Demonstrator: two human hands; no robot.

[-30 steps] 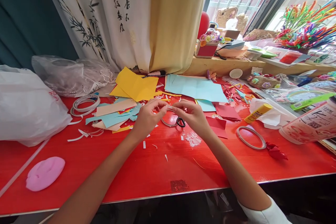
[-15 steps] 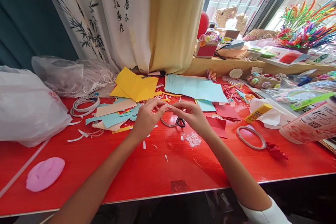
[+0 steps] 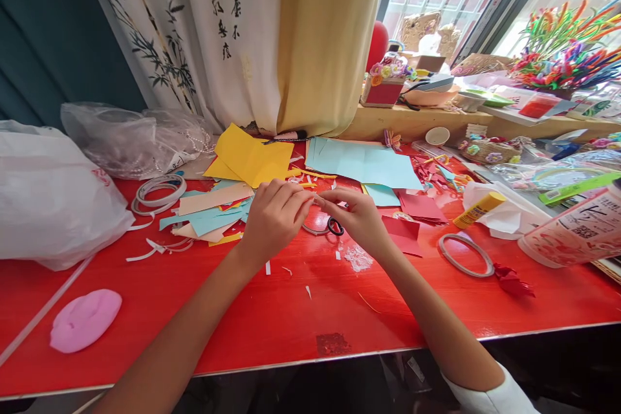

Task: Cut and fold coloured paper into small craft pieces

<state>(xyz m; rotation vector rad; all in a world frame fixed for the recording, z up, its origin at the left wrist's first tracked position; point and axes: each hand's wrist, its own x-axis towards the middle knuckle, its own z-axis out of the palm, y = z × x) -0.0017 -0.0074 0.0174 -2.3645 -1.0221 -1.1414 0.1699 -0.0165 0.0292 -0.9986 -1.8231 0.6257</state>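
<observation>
My left hand (image 3: 276, 217) and my right hand (image 3: 356, 217) meet fingertip to fingertip above the middle of the red table (image 3: 272, 330). Both are closed in a pinch. Whatever sits between the fingertips is tiny and mostly hidden by them. Just below the hands lie a black ring-shaped handle (image 3: 335, 226) and part of a thin pale ring (image 3: 315, 229), partly covered by the fingers. A crumpled clear-white scrap (image 3: 359, 258) rests beside my right wrist. Small white paper bits are scattered nearby.
Yellow paper (image 3: 257, 155), light blue sheets (image 3: 363, 162) and red paper squares (image 3: 421, 207) lie behind. Tape rolls (image 3: 158, 194) and a white bag (image 3: 53, 200) are left, with pink clay (image 3: 86, 320) in front. A glue stick (image 3: 479, 208), tape ring (image 3: 466, 255) and large cup (image 3: 572, 233) stand right.
My left hand has turned so its back faces up more and its fingers curl over. The small whitish piece seen between the fingertips before is now mostly covered.
</observation>
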